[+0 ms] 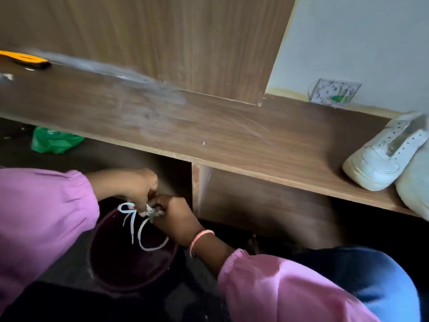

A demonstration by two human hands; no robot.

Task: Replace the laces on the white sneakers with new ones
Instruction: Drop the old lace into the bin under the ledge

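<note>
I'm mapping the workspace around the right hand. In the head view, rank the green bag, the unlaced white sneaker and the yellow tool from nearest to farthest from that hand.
From the right hand:
1. Green bag, under the shelf, left.
2. Unlaced white sneaker, on the shelf, far right.
3. Yellow tool, on the shelf, far left.

Home room; wood-laminate desk [209,126] against painted wall [371,43]; wall socket [334,91]; sneaker [383,154] on desk
</note>
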